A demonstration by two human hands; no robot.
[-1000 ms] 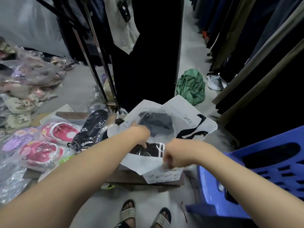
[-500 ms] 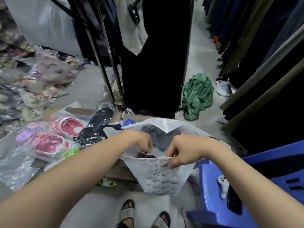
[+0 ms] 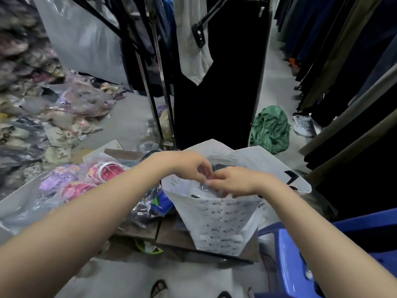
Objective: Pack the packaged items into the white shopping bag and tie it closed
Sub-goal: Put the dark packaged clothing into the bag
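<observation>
The white shopping bag (image 3: 219, 224), printed with small dark words, stands upright on a flat cardboard sheet with its mouth wide. Dark packaged clothing (image 3: 224, 167) shows inside it. My left hand (image 3: 191, 165) reaches over the mouth, fingers curled on the shiny clear wrap of that clothing. My right hand (image 3: 235, 182) touches it from the right and pinches the bag's near rim. Left of the bag lie more packaged items: pink slippers (image 3: 106, 171), a purple pair (image 3: 57, 179) and a dark and blue packet (image 3: 151, 208).
A blue plastic stool (image 3: 285, 257) stands close on the right. Chrome rack poles (image 3: 160, 108) and hanging dark clothes rise behind the bag. A green cloth (image 3: 270, 130) lies on the floor. Piles of wrapped goods fill the left. My sandalled foot (image 3: 159, 287) is below.
The bag went from lying flat to standing upright. My two hands came together at its mouth, the left one rising from inside the bag.
</observation>
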